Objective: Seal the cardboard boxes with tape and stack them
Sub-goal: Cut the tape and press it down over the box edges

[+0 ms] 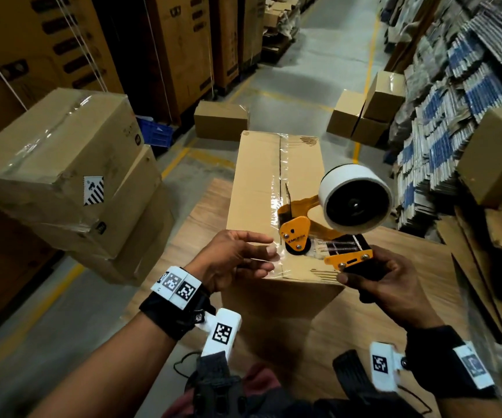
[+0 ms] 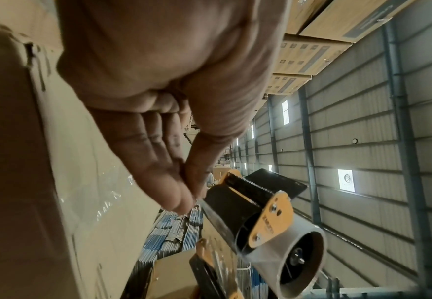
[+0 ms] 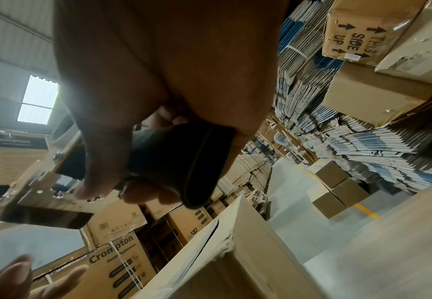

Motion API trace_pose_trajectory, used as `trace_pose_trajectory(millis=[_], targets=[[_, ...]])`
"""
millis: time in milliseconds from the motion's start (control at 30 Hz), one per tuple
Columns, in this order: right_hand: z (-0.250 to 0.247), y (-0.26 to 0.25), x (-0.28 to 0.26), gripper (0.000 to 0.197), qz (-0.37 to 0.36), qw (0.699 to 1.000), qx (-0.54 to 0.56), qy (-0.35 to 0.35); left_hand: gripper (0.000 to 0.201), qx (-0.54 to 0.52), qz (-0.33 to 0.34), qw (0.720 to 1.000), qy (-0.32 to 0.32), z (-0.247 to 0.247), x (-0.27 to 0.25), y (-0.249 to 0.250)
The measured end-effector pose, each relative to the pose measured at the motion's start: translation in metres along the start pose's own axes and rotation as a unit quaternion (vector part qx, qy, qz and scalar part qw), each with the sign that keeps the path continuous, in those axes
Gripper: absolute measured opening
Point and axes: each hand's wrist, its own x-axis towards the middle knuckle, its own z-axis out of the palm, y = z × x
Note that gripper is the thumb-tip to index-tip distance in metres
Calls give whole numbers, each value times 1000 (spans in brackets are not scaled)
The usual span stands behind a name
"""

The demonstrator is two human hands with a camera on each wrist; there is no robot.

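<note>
1. On your far left sits a stack of sealed boxes (image 1: 62,176), tape already glossy across the top one. It stands well apart from your work, which probably makes it the pile this carton will join.

2. Your left hand (image 1: 237,260) hovers at the near left corner of the cardboard box (image 1: 276,188), fingers spread and relaxed, gripping nothing. In the left wrist view the fingertips (image 2: 181,200) lie just beside the dispenser's front edge. Whether they touch the loose tape end, I cannot tell. The hand seems placed there to press the tape down over the near edge so that it sticks.

3. The cardboard box stands lengthwise in front of you on a wood-grain desk (image 1: 418,267), its centre seam running away from you. A strip of clear tape (image 1: 282,164) already covers that seam from the far end toward the near one. The lengthwise set lets one straight pull cover the whole joint.

4. The tape dispenser (image 1: 328,224) sits at the near end of the seam, with its roller low by the box top and its white tape roll (image 1: 355,197) raised to the right. That tilt suits cutting the strip at the toothed blade (image 2: 250,186).

5. Your right hand (image 1: 385,282) is curled tight round the black handle (image 3: 174,161), thumb on top, which gives you leverage for the tearing twist.

6. To the right, flattened cartons (image 1: 454,116) are stacked upright.
</note>
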Motion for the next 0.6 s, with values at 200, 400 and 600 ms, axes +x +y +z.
trace_pose_trajectory(millis=[200, 400, 600], targets=[[11, 1, 0, 39, -39, 997, -40, -50, 30, 120, -20, 992, 21, -17, 4, 16], [9, 3, 6, 38, -69, 993, -60, -80, 25, 172, 4, 979, 110, -54, 11, 24], [3, 0, 6, 34, -73, 989, -67, -109, 17, 203, -50, 976, 68, -107, -7, 19]])
